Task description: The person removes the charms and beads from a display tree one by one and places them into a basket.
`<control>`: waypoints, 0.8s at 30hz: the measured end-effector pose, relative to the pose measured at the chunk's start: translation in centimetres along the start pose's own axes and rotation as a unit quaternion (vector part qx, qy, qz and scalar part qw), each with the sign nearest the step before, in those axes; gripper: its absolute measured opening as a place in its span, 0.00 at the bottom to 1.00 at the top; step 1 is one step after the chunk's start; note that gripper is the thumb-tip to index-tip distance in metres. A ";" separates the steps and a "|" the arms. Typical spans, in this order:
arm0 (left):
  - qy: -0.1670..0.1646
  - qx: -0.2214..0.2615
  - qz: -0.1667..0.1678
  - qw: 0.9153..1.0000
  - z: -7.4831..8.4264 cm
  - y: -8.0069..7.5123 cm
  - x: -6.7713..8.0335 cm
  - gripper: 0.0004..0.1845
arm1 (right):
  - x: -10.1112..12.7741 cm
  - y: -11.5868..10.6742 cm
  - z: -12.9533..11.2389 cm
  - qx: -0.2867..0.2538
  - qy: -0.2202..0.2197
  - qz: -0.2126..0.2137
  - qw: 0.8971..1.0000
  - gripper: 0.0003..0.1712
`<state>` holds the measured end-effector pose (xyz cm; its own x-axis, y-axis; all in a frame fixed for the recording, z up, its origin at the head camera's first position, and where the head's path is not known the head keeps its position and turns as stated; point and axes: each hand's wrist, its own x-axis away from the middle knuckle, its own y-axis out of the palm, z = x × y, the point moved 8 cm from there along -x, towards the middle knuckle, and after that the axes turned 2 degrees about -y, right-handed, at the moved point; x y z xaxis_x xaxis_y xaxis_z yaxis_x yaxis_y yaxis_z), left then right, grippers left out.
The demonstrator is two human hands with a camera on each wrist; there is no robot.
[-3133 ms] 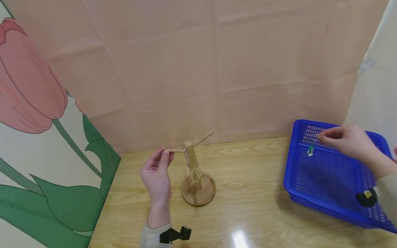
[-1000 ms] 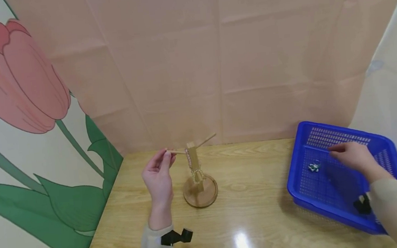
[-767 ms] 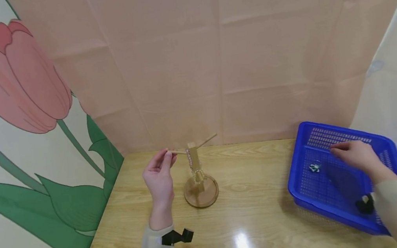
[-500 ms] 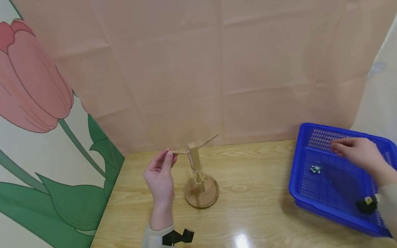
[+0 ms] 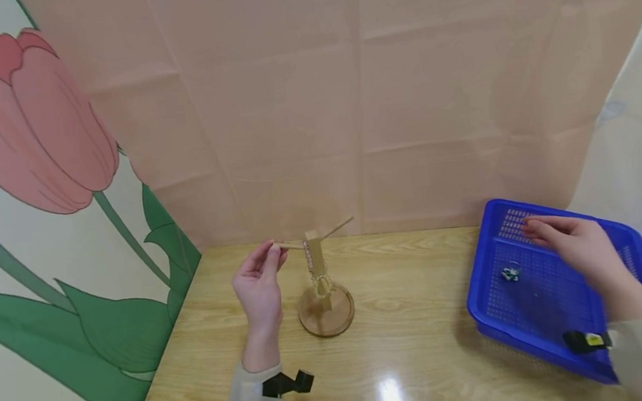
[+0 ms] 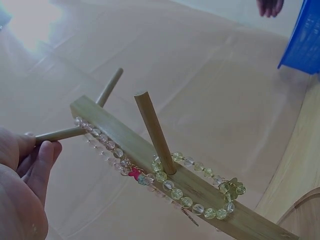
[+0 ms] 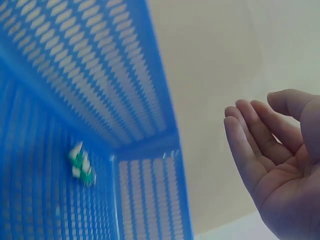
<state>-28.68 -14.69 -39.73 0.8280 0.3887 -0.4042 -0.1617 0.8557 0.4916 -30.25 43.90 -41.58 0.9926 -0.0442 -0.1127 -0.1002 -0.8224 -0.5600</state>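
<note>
A wooden jewelry stand (image 5: 316, 261) rises from its round base (image 5: 328, 324). With thumb and fingers my left hand (image 5: 259, 282) pinches the end of its left peg (image 6: 62, 134). A pale pink beaded bracelet (image 6: 107, 142) with a small pink charm hangs on that peg. Lower down, a yellow-green beaded bracelet (image 6: 182, 200) loops around a front peg (image 6: 152, 132). Over the blue basket (image 5: 479, 276) hovers my right hand (image 5: 577, 245), fingers loosely bent and thumb apart, holding nothing. Below it a small green-and-white trinket (image 5: 511, 273) lies on the basket floor.
The basket stands at the right of the wooden table (image 5: 417, 319), its sides pierced with slots. A pinkish cloth (image 5: 289, 101) hangs behind the table. Flower-printed panels (image 5: 33, 251) flank it on both sides.
The green-and-white trinket, hanging from my right hand earlier, now lies in the basket. The right hand dipped, then rose, its fingers spreading. My left hand still pinches the peg.
</note>
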 end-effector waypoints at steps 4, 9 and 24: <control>-0.005 -0.001 -0.001 1.000 -0.2 0.2 0.0 0.08 | 0.9 1.0 -2.0 -0.030 -0.012 -0.002 0.999 0.37; -0.008 -0.006 -0.003 1.000 -0.2 0.4 0.0 0.09 | 1.7 3.3 -5.7 -0.084 -0.055 0.001 0.995 0.27; -0.007 -0.001 0.001 1.000 -0.2 -0.2 0.0 0.10 | 4.0 11.7 -13.0 -0.233 -0.153 0.003 0.960 0.17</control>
<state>-28.78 -14.74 -40.00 0.8351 0.3854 -0.3926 -0.1640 0.8556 0.4911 -26.55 26.74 -37.94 0.9186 0.0610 -0.3905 0.0065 -0.9902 -0.1396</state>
